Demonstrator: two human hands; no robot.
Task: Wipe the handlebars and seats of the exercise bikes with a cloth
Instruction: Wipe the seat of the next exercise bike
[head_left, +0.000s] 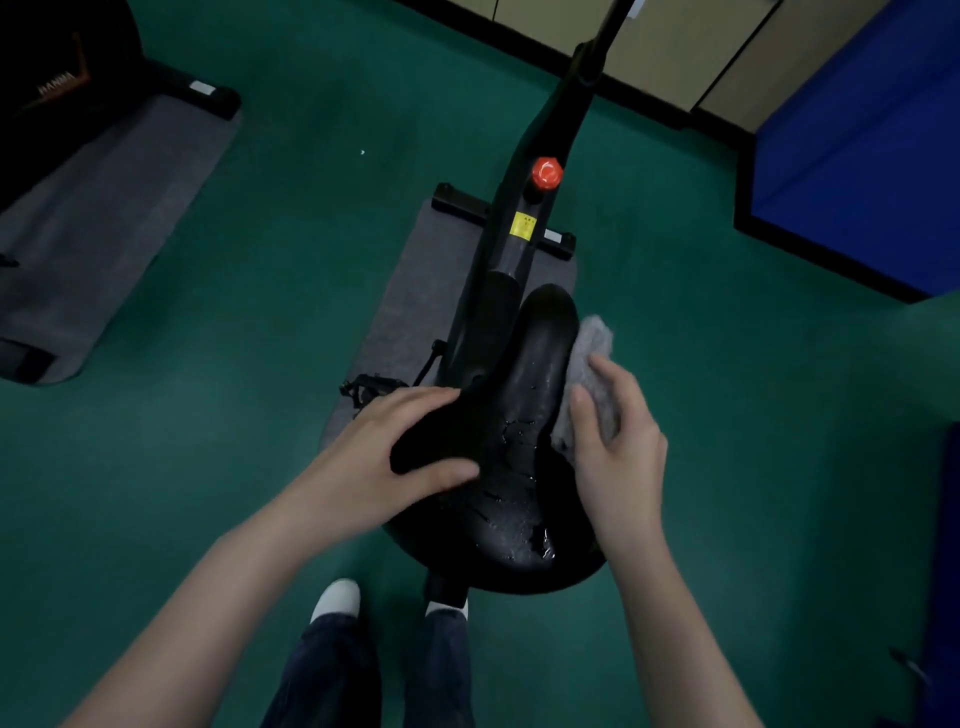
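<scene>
The seat (519, 441) sits just below the middle of my view, a black saddle, broad and rounded at its 6 o'clock end and tapering to a narrow nose at 12 o'clock. Its skin is smooth and glossy, with fine cracks and flaking patches across the wide part that catch the light. My left hand (384, 457) grips the seat's 9 o'clock flank, fingers curled over the edge and thumb laid flat on top. My right hand (618, 447) holds the cloth (592, 374), a bunched grey rag with a fuzzy nap, thumb and fingers clamped round it and pressing it against the seat's 3 o'clock side; a soft lobe of it sticks out past my fingertips toward 12 o'clock. Beyond the nose, the bike's matte black frame (524, 218) runs up toward 12 o'clock, carrying a ribbed red knob (545, 173) and a square yellow label (522, 225). Under the bike lies a grey mat (410, 312) with rounded corners, on a smooth green floor (260, 312). At 6 o'clock a white shoe (337, 597) shows below dark trousers.
</scene>
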